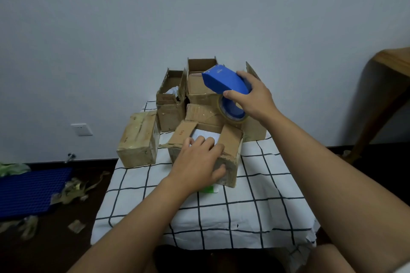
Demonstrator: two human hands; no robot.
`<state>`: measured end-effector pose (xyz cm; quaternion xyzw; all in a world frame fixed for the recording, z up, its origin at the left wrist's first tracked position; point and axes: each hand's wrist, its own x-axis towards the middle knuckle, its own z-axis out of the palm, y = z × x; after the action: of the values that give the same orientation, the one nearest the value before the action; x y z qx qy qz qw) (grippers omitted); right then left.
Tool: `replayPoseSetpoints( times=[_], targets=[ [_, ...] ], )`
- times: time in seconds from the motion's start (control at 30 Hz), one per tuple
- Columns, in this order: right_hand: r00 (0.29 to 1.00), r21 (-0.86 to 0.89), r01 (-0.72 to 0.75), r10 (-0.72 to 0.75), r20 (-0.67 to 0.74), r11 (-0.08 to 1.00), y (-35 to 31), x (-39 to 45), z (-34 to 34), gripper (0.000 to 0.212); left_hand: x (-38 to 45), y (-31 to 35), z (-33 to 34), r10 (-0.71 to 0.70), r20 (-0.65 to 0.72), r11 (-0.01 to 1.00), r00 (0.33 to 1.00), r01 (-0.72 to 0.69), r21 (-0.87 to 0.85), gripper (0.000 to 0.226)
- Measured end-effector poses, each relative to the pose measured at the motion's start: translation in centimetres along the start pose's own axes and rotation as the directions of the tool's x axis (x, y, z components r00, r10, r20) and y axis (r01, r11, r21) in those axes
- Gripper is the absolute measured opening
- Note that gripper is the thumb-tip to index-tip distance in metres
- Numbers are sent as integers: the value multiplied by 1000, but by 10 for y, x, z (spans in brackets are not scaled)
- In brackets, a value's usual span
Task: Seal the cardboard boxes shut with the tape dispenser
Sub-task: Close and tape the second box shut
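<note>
On the floor at your far left lies a blue mat with tape scraps beside it. On the checked tablecloth, a taped box sits left of the open box. Your left hand rests on that open box's near edge, fingers curled over the rim and thumb against its front. More boxes are stacked behind. Your right hand grips the blue tape dispenser, raised above the open box. A wooden table stands at far right.
</note>
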<state>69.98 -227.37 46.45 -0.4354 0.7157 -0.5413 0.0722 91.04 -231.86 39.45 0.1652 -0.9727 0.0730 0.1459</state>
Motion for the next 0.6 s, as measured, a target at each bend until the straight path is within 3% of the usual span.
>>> replayPoseSetpoints(
  times=[0.37,0.6],
  targets=[
    [993,125,11,4,-121,992,-4,-30,-20,68,34,-8,-15,-72,174,989,982,93,-113,34],
    [988,144,16,6,-152,989,-1,-53,-47,68,60,-16,-14,17,16,983,1000,-14,-184,28]
  ],
)
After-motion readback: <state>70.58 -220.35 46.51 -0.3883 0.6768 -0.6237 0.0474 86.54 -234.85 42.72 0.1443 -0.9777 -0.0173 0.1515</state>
